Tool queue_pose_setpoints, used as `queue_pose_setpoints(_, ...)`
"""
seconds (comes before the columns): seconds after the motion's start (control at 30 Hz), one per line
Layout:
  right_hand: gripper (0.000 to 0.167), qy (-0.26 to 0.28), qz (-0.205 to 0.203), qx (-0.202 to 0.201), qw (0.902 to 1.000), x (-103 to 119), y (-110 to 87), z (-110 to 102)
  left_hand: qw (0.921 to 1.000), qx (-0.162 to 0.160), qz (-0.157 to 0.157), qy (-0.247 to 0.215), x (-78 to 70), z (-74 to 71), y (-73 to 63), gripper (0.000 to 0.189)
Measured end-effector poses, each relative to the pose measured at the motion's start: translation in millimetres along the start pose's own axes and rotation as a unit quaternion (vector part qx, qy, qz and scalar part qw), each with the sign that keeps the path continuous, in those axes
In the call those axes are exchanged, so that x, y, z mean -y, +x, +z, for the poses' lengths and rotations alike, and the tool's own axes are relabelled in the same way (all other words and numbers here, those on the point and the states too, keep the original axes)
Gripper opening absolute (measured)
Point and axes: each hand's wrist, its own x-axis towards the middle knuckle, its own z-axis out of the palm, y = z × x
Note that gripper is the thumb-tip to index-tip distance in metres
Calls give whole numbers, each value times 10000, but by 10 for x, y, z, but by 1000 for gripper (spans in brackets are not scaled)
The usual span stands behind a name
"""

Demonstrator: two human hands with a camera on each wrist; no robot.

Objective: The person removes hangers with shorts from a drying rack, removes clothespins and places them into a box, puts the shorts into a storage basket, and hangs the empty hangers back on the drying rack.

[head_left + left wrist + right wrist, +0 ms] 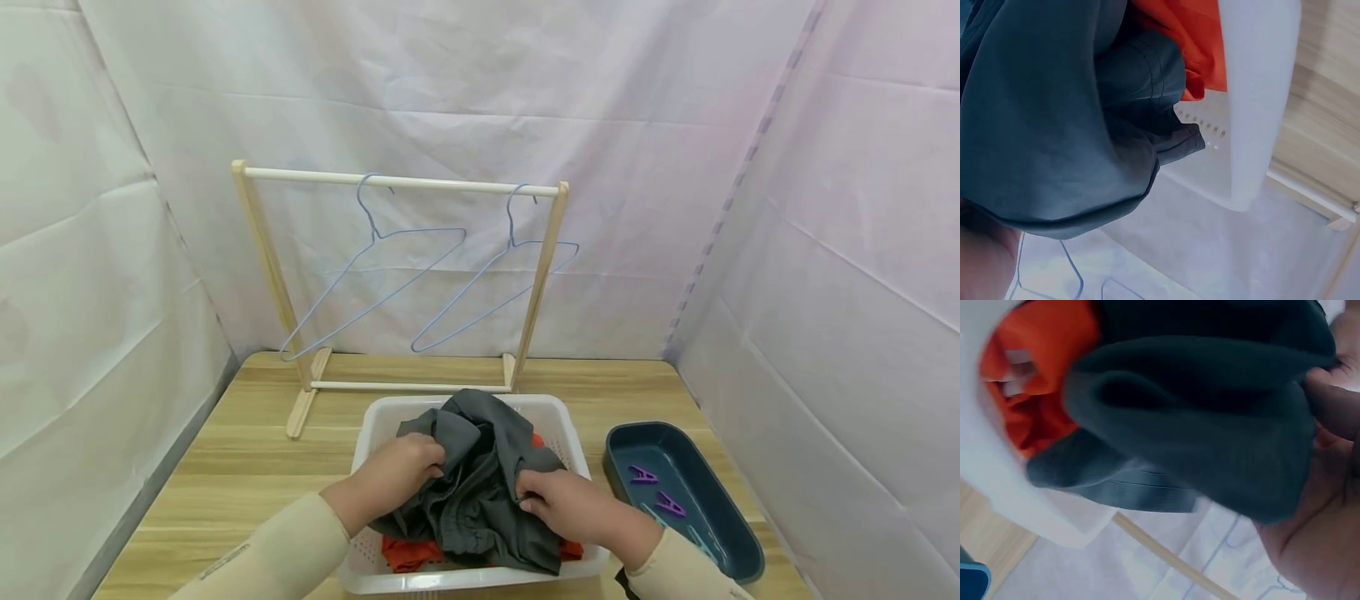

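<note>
A crumpled dark grey garment (480, 492) with a gathered, elastic-looking band lies bunched over the white basket (551, 407). My left hand (397, 475) pinches its left side, and my right hand (566, 504) grips a fold on the right between thumb and fingers. In the left wrist view, the grey cloth (1054, 125) hangs down and covers most of that hand. The right wrist view has the thumb pressed against the cloth (1210, 437). Orange fabric (408, 553) shows beneath the garment, inside the basket.
Behind the basket stands a wooden rack (270, 258) with two blue wire hangers, a left one (352, 312) and a right one (465, 329). On the right, a dark blue tray (720, 508) holds purple clips (670, 503) and light teal ones (701, 543). White curtains enclose the table (187, 508).
</note>
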Motion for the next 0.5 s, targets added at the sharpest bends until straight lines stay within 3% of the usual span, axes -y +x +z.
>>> queue_pose_setpoints(0.23,9,-610,-336,328,9970,-26,2,58,9962,852,117,103,-30,69,51,16)
queue_pose_setpoints(0.37,12,-902,-168,567,9942,-33,70,79,9934,1136,-9,130,-11,112,82,14)
queue_pose_setpoints(0.5,26,-1363,91,870,9868,-45,169,118,9906,1353,-57,187,15,153,119,13)
